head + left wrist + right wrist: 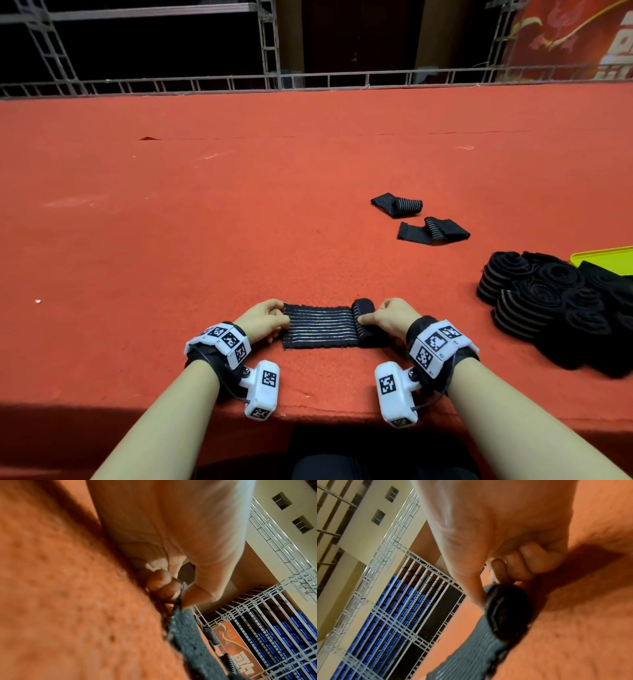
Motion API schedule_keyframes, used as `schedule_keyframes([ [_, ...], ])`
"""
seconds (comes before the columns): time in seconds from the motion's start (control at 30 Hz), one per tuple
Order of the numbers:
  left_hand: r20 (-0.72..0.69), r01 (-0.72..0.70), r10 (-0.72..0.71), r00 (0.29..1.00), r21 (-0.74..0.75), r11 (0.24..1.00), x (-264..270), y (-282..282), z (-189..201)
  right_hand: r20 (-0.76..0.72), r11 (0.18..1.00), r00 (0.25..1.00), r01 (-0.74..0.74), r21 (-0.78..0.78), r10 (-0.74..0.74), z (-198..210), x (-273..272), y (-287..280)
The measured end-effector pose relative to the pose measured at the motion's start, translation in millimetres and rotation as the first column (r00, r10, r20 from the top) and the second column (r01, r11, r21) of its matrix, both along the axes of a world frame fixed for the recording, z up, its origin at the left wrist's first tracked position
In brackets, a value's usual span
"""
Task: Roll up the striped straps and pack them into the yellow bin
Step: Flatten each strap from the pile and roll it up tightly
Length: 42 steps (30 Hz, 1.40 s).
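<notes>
A black strap with thin grey stripes point(320, 325) lies flat on the red table near its front edge, its right end wound into a small roll point(363, 320). My left hand point(274, 317) pinches the strap's left end point(181, 632) between thumb and curled fingers. My right hand point(375, 317) grips the roll point(506, 612), thumb on the striped side and fingers curled behind it. A pile of rolled straps point(548, 301) sits at the right, beside the yellow bin point(606, 258), of which only a corner shows.
Two loose, partly folded straps point(397, 205) point(433, 231) lie farther back on the right. The red felt table point(205, 222) stretches wide to the left and back. A metal truss rail point(308, 82) runs along its far edge.
</notes>
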<state>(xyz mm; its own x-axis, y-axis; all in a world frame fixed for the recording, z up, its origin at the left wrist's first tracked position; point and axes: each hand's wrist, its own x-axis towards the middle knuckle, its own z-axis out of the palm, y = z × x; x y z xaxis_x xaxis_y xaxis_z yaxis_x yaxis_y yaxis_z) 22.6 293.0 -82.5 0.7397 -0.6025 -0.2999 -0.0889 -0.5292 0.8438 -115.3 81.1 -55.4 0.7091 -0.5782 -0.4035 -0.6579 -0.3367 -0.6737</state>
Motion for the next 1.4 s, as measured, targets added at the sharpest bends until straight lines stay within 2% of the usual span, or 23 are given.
schedule_keyframes([
  [0.17, 0.016, -0.016, 0.015, 1.000, 0.013, 1.000, -5, -4, 4, -0.024, 0.969, 0.993, -0.120, -0.216, 0.117, 2, 12, 26],
  [0.37, 0.031, -0.019, 0.017, 0.999, 0.048, 0.999, -3, -4, 4, -0.015, 0.985, 0.985, -0.174, 0.003, 0.174, 15, 15, 30],
  [0.67, 0.004, -0.061, 0.061, 0.998, 0.020, 0.998, -4, -3, 3, 0.081, 0.988, 0.985, -0.155, -0.004, 0.155, 7, 31, 41],
  [0.83, 0.002, -0.054, 0.054, 0.999, 0.016, 0.998, -5, -5, 5, 0.092, 0.965, 0.975, -0.216, 0.145, 0.204, 6, 30, 40],
  [0.93, 0.002, -0.053, 0.053, 0.999, 0.017, 0.998, -6, -5, 6, 0.111, 0.975, 0.984, -0.156, 0.155, 0.140, 4, 31, 36],
  [1.0, -0.001, -0.057, 0.057, 0.998, 0.018, 0.998, -8, -5, 6, 0.103, 0.987, 0.986, -0.137, 0.088, 0.128, 5, 35, 38],
  [1.17, 0.000, -0.058, 0.058, 0.998, 0.022, 0.998, -8, -5, 7, 0.076, 0.973, 0.973, -0.212, -0.087, 0.218, 9, 45, 55],
  [1.33, 0.006, -0.054, 0.054, 0.999, 0.022, 0.998, -7, -5, 7, 0.129, 0.969, 0.966, -0.236, 0.072, 0.226, 6, 46, 61],
  [1.4, 0.002, -0.048, 0.048, 0.999, 0.021, 0.999, -6, -6, 6, 0.139, 0.977, 0.976, -0.185, 0.106, 0.169, 5, 46, 56],
])
